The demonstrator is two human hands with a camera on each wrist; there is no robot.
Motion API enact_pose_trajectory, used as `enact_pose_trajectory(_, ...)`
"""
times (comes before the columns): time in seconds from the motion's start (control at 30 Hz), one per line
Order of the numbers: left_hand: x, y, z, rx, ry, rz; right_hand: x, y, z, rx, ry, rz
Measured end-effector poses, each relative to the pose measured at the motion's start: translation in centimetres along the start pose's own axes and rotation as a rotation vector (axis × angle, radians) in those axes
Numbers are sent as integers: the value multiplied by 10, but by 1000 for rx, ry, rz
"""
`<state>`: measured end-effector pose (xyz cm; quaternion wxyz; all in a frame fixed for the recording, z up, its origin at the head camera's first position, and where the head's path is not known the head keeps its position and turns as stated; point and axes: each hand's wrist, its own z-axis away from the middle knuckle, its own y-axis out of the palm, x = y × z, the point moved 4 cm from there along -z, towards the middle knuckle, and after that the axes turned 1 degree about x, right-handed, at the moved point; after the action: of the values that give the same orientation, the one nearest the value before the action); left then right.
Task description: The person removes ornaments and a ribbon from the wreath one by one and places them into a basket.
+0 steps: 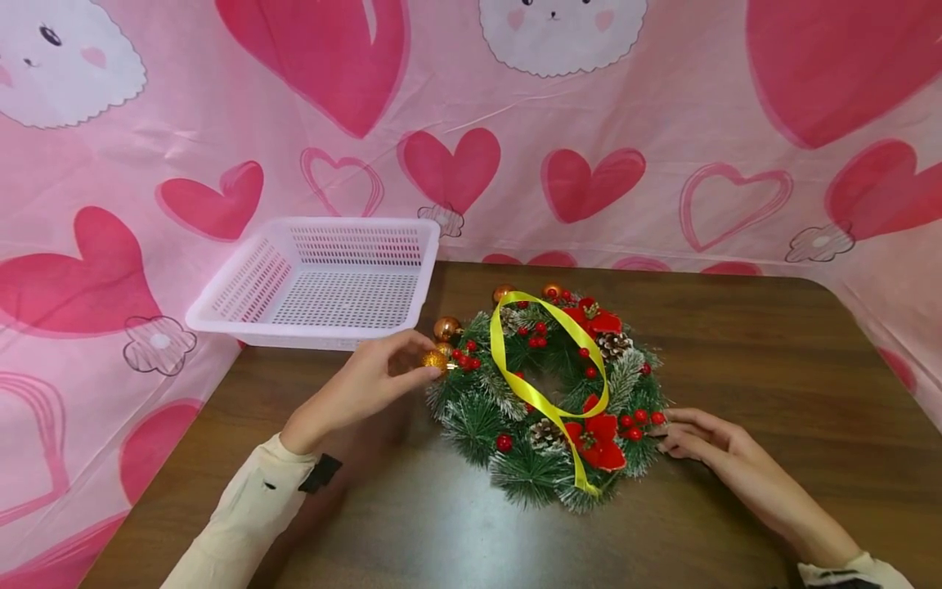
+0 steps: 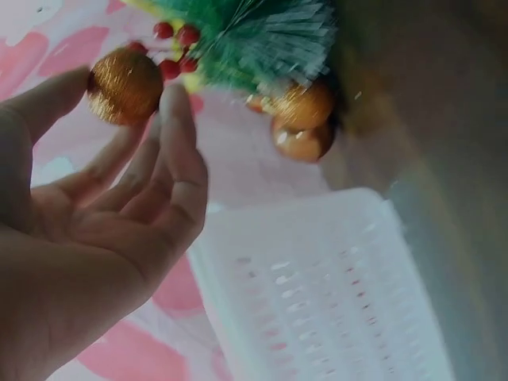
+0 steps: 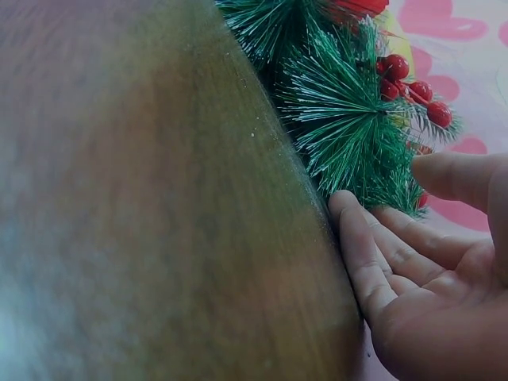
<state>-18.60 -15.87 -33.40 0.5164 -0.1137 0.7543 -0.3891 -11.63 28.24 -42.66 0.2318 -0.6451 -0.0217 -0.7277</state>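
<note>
Glittery gold ball ornament (image 1: 434,360), pinched between thumb and fingertips of left hand (image 1: 368,384) at the near-left edge of green artificial pine wreath (image 1: 548,401) with red berries, pine cones and red fabric flowers; apparently mid-removal or mid-attachment, cannot tell which. Right hand (image 1: 710,446), fingers straight and together, pressed flat against the wreath's opposite side on brown wooden table (image 1: 773,352), steadying it. Shiny copper baubles (image 1: 446,329) just beyond the left fingertips, on the wreath. Yellow satin ribbon (image 1: 540,384) looped loosely across the ring. White perforated plastic basket (image 1: 324,282) beyond the left hand, nothing inside.
</note>
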Motion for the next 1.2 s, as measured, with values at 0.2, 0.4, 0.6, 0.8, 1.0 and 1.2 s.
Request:
enact_pose_trajectory(0.2,-8,-7,-9,78,-17,-38,1,0,0,-3,-5,-1)
enact_pose_trajectory(0.4,-11,-7,-13,92,-12,-55,1,1,3,-11,-4,4)
enact_pose_trajectory(0.6,-10,-5,-15,74,-13,-43,1,1,3,-19,10,-2)
enact_pose_trajectory(0.8,-8,-4,-15,54,0,-17,2,1,0,-21,32,1)
enact_pose_trajectory(1.0,-8,-7,-16,30,5,-2,2,2,0,-9,24,-13)
enact_pose_trajectory(1.2,-9,-8,-16,-5,18,-6,2,2,1,-2,13,-18)
